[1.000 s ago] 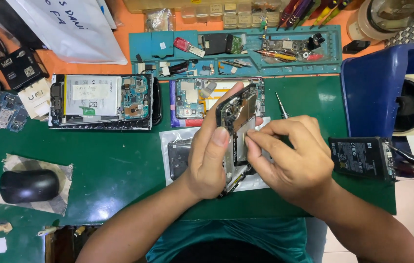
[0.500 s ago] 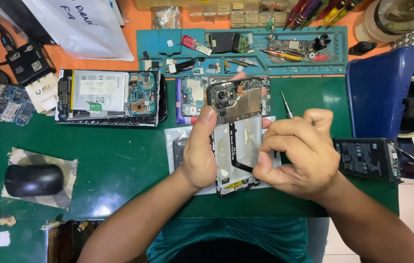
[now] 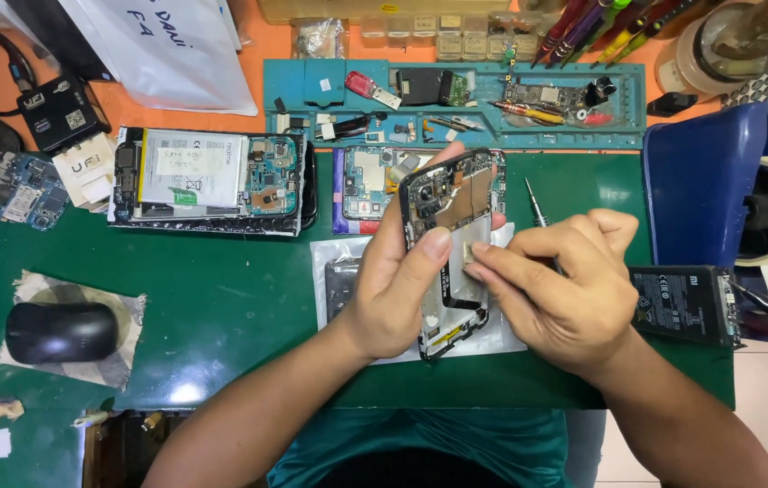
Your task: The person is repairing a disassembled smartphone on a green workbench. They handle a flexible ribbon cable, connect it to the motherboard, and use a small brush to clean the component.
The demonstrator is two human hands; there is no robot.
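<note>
The left hand [image 3: 397, 280] wraps around the left side of an opened phone [image 3: 452, 244] and holds it up just above the green mat [image 3: 221, 298], thumb pressed on its edge. The right hand [image 3: 565, 289] pinches with finger and thumb at the middle of the phone. The phone has no back cover, so its dark frame and small brown and black parts show. Under it lies a clear plastic bag [image 3: 334, 271]. To the left sits another open phone [image 3: 212, 181] with a white label on its battery. Further left is a small white box [image 3: 85, 172]. Above that lies a big white bag [image 3: 176, 50] with dark writing. On the right is a black battery [image 3: 682, 303] with a label, just beside a blue bin [image 3: 709, 181].
</note>
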